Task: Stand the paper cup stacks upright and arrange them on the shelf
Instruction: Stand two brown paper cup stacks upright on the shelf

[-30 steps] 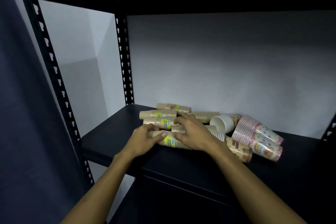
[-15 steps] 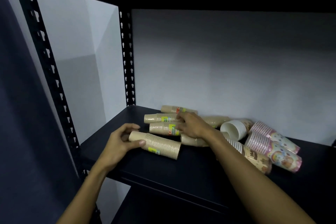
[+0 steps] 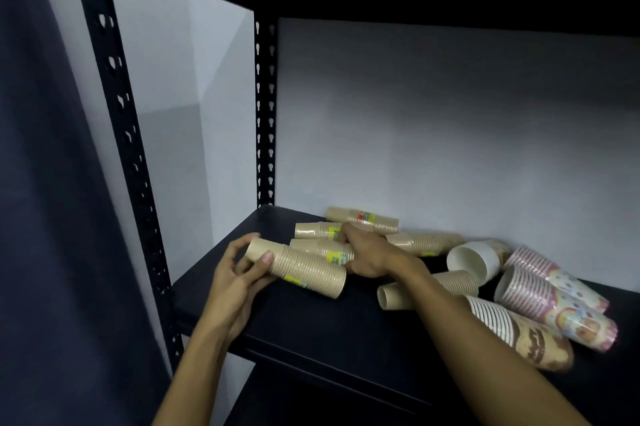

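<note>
In the head view, we see that our left hand [image 3: 239, 273] has drawn one kraft paper cup stack [image 3: 298, 268] out of the heap toward the shelf's left front, where a second ago both hands were bunched over the pile; thumb and fingers now curl round its narrow closed end, and the stack lies on its side, clear of the others, its open end pointing right. Our right hand [image 3: 367, 256] has gone back into the heap and closes over a second kraft stack [image 3: 320, 247] lying just behind the first, though how firmly it grips there we cannot tell. We judge the first stack is freed and ready to be tipped upright, with none standing yet. The rest sprawl on their sides along the black shelf board [image 3: 311, 325]: two more kraft stacks against the wall, a white cup stack [image 3: 472, 259] with its mouth toward us, pink printed stacks [image 3: 550, 294] and a brown-patterned stack [image 3: 516, 332] at the right. The rack has black perforated uprights [image 3: 265, 114], a pale grey wall behind, and a dark curtain-like surface [image 3: 45, 218] at the left.
</note>
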Action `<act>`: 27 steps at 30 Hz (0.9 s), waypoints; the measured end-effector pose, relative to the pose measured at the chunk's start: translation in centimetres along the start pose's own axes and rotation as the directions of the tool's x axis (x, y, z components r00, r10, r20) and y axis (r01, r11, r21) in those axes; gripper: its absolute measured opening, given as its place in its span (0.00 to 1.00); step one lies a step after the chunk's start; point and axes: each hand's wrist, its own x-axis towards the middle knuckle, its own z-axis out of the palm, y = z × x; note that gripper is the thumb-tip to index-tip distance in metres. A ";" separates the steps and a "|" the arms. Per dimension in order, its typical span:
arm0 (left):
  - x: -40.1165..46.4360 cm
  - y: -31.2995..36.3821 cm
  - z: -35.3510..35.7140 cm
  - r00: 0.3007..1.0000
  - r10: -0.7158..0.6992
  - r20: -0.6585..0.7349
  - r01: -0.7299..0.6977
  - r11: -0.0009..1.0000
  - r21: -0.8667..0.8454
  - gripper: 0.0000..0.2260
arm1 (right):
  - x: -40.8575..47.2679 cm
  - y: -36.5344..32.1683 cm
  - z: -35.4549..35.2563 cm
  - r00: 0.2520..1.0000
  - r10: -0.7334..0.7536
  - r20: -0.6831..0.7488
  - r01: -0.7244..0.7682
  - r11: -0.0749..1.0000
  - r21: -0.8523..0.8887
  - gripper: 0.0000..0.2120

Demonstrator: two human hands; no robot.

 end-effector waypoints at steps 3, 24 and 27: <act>-0.1 0.3 0.0 0.999 0.019 -0.041 -0.023 0.995 -0.095 0.19 | 0.3 -0.8 1.0 0.998 -0.003 -0.061 0.008 0.997 0.075 0.28; -0.7 4.5 2.6 0.927 0.335 0.170 -0.374 0.783 0.498 0.22 | -0.6 -2.8 4.1 0.919 -0.076 -0.387 0.279 0.818 0.502 0.29; -0.9 4.4 3.1 0.918 0.339 0.207 -0.396 0.748 0.533 0.26 | -0.8 -2.6 4.1 0.930 -0.095 -0.354 0.280 0.807 0.519 0.32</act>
